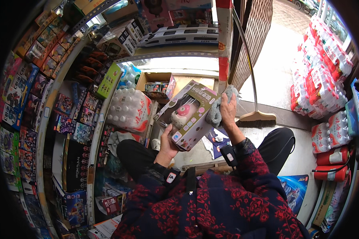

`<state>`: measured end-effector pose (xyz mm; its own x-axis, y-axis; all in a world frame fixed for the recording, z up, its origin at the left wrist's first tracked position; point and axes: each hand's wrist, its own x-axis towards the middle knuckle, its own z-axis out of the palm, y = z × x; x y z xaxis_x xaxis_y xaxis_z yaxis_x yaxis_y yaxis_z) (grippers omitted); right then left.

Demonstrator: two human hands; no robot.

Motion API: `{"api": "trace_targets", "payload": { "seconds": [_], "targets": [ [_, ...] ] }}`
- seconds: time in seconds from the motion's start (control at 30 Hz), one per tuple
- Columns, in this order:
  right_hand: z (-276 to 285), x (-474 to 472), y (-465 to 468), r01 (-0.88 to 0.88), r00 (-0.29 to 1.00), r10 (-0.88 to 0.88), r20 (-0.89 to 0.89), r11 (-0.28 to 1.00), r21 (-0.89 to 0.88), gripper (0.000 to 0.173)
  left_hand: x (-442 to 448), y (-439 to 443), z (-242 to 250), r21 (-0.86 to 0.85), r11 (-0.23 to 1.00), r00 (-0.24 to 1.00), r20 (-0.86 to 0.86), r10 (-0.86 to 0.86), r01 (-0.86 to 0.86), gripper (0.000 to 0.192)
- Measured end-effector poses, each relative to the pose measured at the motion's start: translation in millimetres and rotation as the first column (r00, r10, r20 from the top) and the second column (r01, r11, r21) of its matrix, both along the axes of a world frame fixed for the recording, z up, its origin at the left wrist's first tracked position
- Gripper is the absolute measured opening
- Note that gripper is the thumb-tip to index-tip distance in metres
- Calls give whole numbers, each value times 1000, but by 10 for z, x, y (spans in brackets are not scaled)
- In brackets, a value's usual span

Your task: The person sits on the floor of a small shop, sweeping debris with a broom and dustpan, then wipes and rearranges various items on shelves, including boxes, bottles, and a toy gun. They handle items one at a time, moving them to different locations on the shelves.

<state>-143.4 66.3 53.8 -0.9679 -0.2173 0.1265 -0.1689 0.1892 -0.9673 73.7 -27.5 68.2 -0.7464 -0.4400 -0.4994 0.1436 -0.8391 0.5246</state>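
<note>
My left hand (pixel 167 146) grips the lower left corner of a toy box (pixel 194 125), thumb over its front. The box is tilted in front of me, above my lap. A clear window in it shows a white and pink toy (pixel 184 110); printed circles and diamonds run along its side. My right hand (pixel 229 109) holds a grey cloth (pixel 216 115) against the box's upper right side. Part of the cloth bunches out above the fingers. The fingers of my left hand behind the box are hidden.
Shelves of boxed toys (pixel 74 119) line the left. Shrink-wrapped bottles (pixel 128 109) and an open carton (pixel 158 85) stand ahead. A broom (pixel 256 117) leans by the folding gate (pixel 252 38). Bottle packs (pixel 320 71) and red fire extinguishers (pixel 332 173) are at right.
</note>
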Motion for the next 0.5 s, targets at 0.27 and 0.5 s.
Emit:
{"api": "trace_targets", "payload": {
  "seconds": [0.27, 0.5],
  "targets": [
    [180, 1193, -67, -384, 880, 452, -147, 857, 344, 63, -327, -82, -191, -226, 955, 979, 15, 202, -193, 37],
    [-330, 795, 188, -667, 598, 692, -404, 709, 229, 51, -3, -321, -309, 132, 990, 939, -343, -7, 56, 59]
  ]
}}
